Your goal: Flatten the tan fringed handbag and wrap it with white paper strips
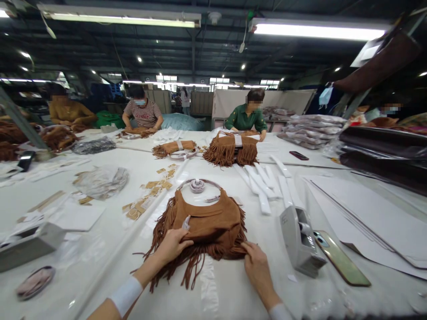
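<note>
A brown suede handbag (pixel 208 218) with long fringe lies flat on the white table in front of me, its strap curving away at the top. My left hand (pixel 174 245) is closed on the bag's lower left part, thumb and fingers at the edge above the fringe. Beside those fingers a small clear plastic wrap (pixel 186 222) sticks up from the bag. At the lower right corner, my right hand (pixel 256 265) pinches the bag's edge and fringe. A wrapped strap coil (pixel 197 186) rests inside the strap loop.
A grey tape dispenser (pixel 302 242) and a phone (pixel 342 258) lie to the right, near white strips (pixel 262 189). Cardboard tags (pixel 151 191) are scattered left of the bag. Another dispenser (pixel 30 244) stands far left. More fringed bags (pixel 230 149) lie ahead, where co-workers (pixel 248 113) sit.
</note>
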Available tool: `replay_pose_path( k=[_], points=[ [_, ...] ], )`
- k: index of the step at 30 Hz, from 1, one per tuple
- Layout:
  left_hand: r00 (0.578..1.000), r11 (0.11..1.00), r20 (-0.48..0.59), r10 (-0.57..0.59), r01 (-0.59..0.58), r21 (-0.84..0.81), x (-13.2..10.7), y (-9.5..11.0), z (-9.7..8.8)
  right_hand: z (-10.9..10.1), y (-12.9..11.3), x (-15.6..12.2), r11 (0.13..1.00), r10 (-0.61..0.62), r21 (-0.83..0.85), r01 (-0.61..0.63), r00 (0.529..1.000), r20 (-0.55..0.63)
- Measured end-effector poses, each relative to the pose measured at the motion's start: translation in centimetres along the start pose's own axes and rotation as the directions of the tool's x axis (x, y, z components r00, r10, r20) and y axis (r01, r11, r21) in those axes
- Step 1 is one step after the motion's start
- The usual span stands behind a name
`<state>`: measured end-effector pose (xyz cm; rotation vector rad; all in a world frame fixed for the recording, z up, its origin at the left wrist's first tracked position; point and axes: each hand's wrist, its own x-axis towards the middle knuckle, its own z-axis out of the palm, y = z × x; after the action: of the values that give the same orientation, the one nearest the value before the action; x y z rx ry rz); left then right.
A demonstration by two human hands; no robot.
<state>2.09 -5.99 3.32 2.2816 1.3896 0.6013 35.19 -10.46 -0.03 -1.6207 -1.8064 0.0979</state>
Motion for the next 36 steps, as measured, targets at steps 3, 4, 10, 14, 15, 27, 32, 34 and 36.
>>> replay_pose_path(
  k=[3,4,10,14,15,27,32,34,36],
  points=[
    [0.999,0.993,-0.044,0.023,-0.018,0.116,0.6,2.7,-0.1,0.3,-1.5,1.1,0.963,0.245,0.131,-0.235,0.967,-0.07],
    [0.997,0.983,-0.06,0.041,-0.029,0.181,0.9,3.9,0.2,0.6,-2.0,1.6,0.933,0.329,0.179,-0.314,0.942,-0.063],
    [1.0,0.934,-0.008,-0.011,0.013,0.356,3.6,8.2,2.9,3.7,-3.9,4.2,0.829,0.516,0.272,-0.489,0.856,-0.035],
    [1.0,0.959,0.014,-0.026,0.021,0.284,5.0,6.6,2.3,4.5,-3.8,5.2,0.79,0.553,0.346,-0.507,0.832,-0.042],
    [1.0,0.966,0.016,-0.021,0.016,0.259,5.2,5.9,1.8,4.4,-3.7,5.5,0.782,0.553,0.369,-0.502,0.832,-0.038],
    [0.985,0.869,0.082,-0.152,0.173,-0.464,6.3,0.9,0.8,2.7,-2.0,8.8,0.694,0.561,0.534,-0.483,0.828,0.021],
    [0.952,0.863,0.305,-0.026,0.175,-0.474,7.1,1.9,0.1,2.3,-3.2,8.1,0.695,0.5,0.56,-0.451,0.863,0.075],
    [0.924,0.862,0.382,0.002,0.192,-0.47,8.3,3.7,-0.5,2.1,-3.9,8.0,0.693,0.473,0.58,-0.428,0.877,0.081],
    [0.924,0.875,0.375,-0.075,0.241,-0.42,10.0,5.9,-0.5,1.8,-4.6,7.9,0.691,0.459,0.594,-0.412,0.885,0.079]
  ],
)
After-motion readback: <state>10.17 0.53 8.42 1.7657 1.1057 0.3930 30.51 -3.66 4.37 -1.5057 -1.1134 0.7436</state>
